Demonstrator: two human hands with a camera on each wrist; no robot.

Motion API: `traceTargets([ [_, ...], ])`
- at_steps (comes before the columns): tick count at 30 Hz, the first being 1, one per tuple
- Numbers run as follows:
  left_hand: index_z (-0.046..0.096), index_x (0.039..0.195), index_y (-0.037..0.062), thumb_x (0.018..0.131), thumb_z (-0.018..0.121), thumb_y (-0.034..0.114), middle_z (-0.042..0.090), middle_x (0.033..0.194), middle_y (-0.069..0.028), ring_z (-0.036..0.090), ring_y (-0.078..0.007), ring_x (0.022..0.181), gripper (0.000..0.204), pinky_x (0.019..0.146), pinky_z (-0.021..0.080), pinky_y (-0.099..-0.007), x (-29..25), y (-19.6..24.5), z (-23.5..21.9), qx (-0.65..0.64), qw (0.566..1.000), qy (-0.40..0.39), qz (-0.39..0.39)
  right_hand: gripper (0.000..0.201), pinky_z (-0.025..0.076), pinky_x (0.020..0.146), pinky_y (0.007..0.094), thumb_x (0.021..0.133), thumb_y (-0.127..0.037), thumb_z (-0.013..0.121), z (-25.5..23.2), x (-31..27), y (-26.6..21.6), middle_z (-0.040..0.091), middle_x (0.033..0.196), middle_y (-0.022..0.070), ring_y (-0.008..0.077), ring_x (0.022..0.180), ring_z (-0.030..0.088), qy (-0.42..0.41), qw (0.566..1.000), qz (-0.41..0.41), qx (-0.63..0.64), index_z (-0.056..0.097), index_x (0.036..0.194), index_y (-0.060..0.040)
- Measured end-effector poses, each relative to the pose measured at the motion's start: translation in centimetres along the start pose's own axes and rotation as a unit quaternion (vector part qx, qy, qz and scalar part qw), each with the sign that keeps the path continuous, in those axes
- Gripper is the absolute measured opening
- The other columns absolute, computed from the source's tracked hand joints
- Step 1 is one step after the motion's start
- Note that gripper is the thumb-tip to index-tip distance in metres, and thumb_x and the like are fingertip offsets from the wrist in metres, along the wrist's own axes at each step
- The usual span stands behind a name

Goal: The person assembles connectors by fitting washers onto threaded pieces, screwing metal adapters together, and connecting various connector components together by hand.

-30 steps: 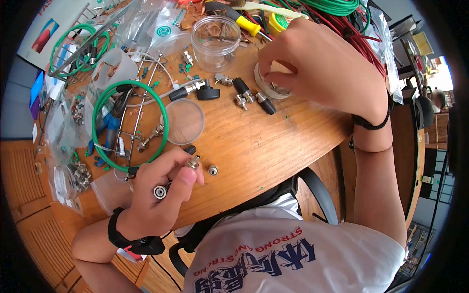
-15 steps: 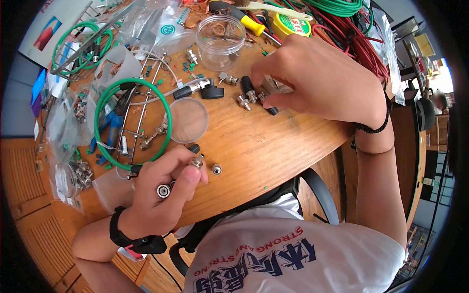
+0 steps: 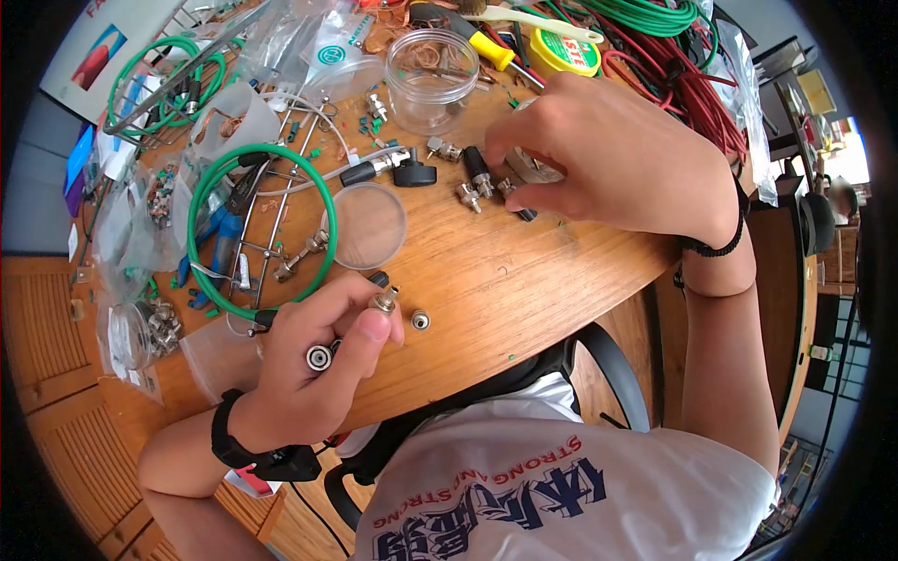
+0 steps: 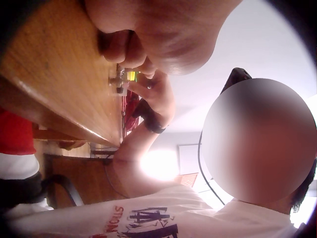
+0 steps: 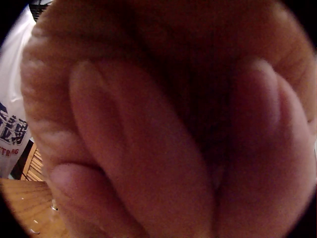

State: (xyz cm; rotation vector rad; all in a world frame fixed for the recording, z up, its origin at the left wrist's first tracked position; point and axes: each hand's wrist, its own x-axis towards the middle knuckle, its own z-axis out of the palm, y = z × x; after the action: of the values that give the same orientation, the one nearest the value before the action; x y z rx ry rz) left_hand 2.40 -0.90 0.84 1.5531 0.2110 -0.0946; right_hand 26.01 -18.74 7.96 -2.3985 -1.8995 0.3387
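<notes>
In the head view my left hand (image 3: 318, 360) pinches a small metal coaxial connector (image 3: 384, 299) between thumb and index finger, its narrow end upward. A second connector (image 3: 319, 357), showing its round face, is tucked in the same palm; a black sleeve pokes out beyond the fingers. Beside the fingertips another small metal connector (image 3: 420, 320) stands on the table. My right hand (image 3: 608, 154) hovers at the back with thumb and index finger parted, over a black-sleeved connector (image 3: 507, 186) and a shallow clear dish (image 3: 535, 168). The right wrist view shows its other fingers curled.
More connectors (image 3: 477, 171) lie left of my right hand. A clear jar (image 3: 432, 79), a round lid (image 3: 370, 224), a green cable loop (image 3: 194, 224) and a metal rack crowd the back and left. Red cables (image 3: 687, 103) and a yellow paste tin (image 3: 566, 51) lie at the back right.
My right hand has come out from over the clear dish, toward me, to the black-sleeved connector. My left hand keeps its pinch on the connector. The head view has shifted slightly.
</notes>
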Motion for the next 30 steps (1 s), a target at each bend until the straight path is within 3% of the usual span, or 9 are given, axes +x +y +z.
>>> traceTargets([
  [25,0.062,0.098,0.0005,0.109,0.053,0.019,0.048,0.061,0.0049,0.037,-0.0011,0.057,0.023,0.055,0.029,-0.0232,0.05,0.29,0.03,0.012,1.000,-0.003,0.001,0.021,0.054,0.085,0.0453,0.080,-0.013,0.082,-0.22,-0.08,-0.05,0.072,0.090,0.0152,0.0347,0.099,0.068,-0.038,0.999,0.021,0.010,0.075,0.097,-0.0022],
  [30,0.062,0.098,0.0006,0.108,0.053,0.018,0.049,0.062,0.0050,0.038,-0.0010,0.057,0.022,0.055,0.030,-0.0228,0.03,0.25,0.01,0.009,1.000,-0.004,-0.007,0.021,0.054,0.085,0.0450,0.081,-0.013,0.082,-0.03,-0.28,0.30,0.072,0.090,0.0149,0.0346,0.099,0.068,-0.010,1.000,0.006,0.008,0.075,0.097,-0.0028],
])
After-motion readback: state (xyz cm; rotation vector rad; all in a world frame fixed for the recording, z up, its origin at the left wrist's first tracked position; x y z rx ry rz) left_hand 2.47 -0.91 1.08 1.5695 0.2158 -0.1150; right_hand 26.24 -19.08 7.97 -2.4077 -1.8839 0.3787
